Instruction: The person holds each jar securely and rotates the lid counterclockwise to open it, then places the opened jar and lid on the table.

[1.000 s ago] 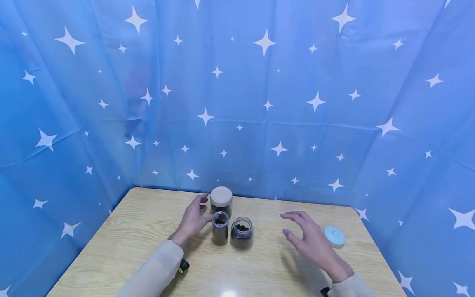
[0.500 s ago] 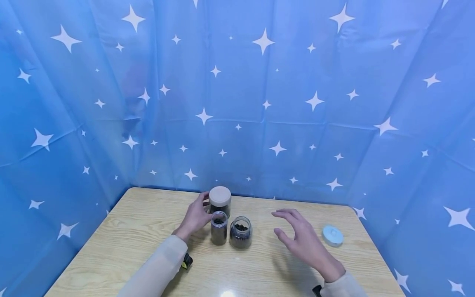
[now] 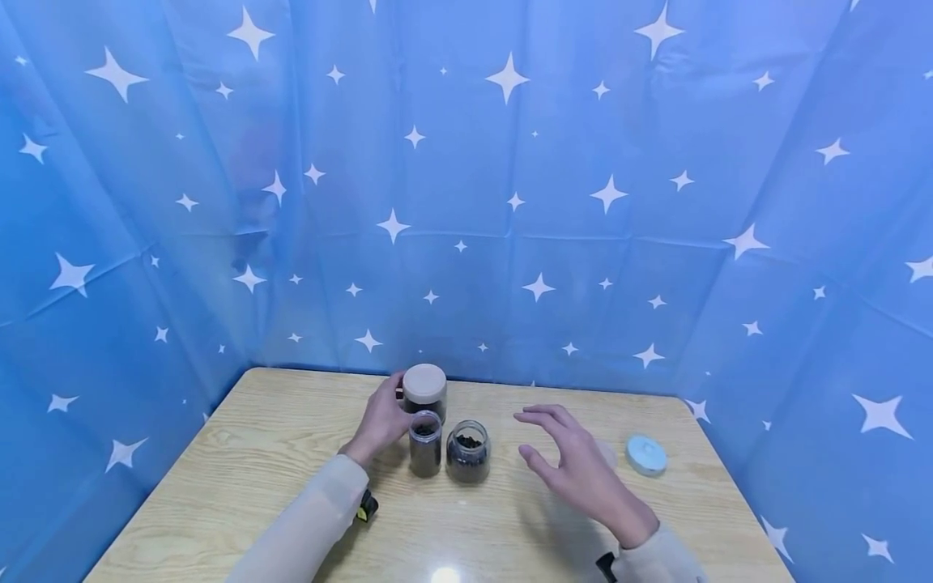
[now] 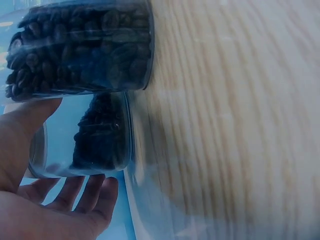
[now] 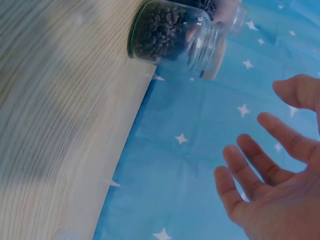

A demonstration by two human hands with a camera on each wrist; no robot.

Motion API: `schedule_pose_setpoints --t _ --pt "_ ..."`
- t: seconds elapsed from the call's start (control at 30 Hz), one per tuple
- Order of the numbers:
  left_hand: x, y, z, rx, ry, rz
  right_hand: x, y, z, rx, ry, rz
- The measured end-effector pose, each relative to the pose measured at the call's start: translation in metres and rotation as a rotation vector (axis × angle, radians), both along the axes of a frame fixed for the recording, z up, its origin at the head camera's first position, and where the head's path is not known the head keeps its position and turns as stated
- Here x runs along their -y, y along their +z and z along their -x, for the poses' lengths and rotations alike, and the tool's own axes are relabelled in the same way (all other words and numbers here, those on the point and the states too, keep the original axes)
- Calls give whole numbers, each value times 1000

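At the back of the group stands a jar with a pale pinkish lid (image 3: 425,382), part filled with dark beans. My left hand (image 3: 384,417) grips it from the left, thumb on the near side and fingers round the far side, as the left wrist view shows. Just in front is a tall narrow open jar (image 3: 425,449) of dark contents; its beans (image 4: 85,50) look like coffee beans. Beside it on the right stands a squat open glass jar (image 3: 469,457) of dark beans. My right hand (image 3: 579,465) hovers to the right of the jars, fingers spread, holding nothing.
A light blue lid (image 3: 645,455) lies on the wooden table (image 3: 240,486) at the right. A pale clear disc (image 3: 607,453) shows partly behind my right hand. A blue curtain with white stars (image 3: 466,202) stands behind the table.
My left hand has reached forward and closed round the pink-lidded jar. My right hand has drifted left toward the jars, still empty. The head view has turned slightly.
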State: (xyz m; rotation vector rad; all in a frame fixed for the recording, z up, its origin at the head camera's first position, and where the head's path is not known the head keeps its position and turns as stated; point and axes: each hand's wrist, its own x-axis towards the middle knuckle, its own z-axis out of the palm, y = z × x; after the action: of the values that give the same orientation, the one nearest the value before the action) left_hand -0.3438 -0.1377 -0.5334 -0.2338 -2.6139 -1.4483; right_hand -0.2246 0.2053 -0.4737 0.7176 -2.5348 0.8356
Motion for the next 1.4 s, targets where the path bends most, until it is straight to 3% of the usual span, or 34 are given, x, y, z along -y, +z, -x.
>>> schedule_pose_setpoints --t 0.23,0.7,0.97,1.17,1.4 --pt "4 0 -1 -17 32 9 6 1 -1 -17 29 17" --pt "17 2 -19 -30 117 59 22 11 -5 -70 84 20" --pt "32 3 -26 -25 185 23 27 15 -9 -71 93 26" --pt "42 12 -32 -45 220 2 30 21 -11 -79 110 32" --pt "47 33 -47 -70 219 -41 32 26 -10 -90 135 40"
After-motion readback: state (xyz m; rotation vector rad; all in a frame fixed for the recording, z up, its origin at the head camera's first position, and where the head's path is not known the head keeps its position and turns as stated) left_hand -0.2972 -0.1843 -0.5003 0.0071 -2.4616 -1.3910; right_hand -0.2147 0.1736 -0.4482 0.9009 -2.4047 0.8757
